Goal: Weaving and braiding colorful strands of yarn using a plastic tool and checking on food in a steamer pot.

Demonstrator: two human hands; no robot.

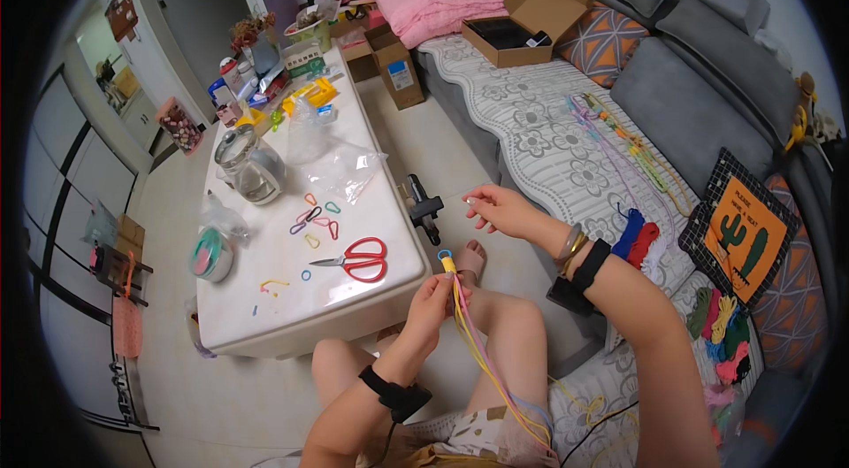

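My left hand (434, 309) is closed around a bundle of cords (479, 355) in yellow, pink and greyish blue, just below its yellow-wrapped top (448, 263). A small blue ring (445, 256) sits at the upper end of that wrap. From my left hand the cords hang down across my lap. Above and to the right, my right hand (504, 212) is raised with fingers loosely bent and apart; I see nothing held in it. Between the table edge and my right hand is a black clamp (424, 209). Whether the blue ring touches it, I cannot tell.
On the white table (265, 322) lie red-handled scissors (361, 260), several coloured carabiner clips (315, 212), a glass kettle (249, 163), a lidded tub (212, 254) and plastic bags (338, 166). The sofa (530, 129) at right holds cord bundles (719, 328), knotted cords (627, 143) and an open cardboard box (511, 37).
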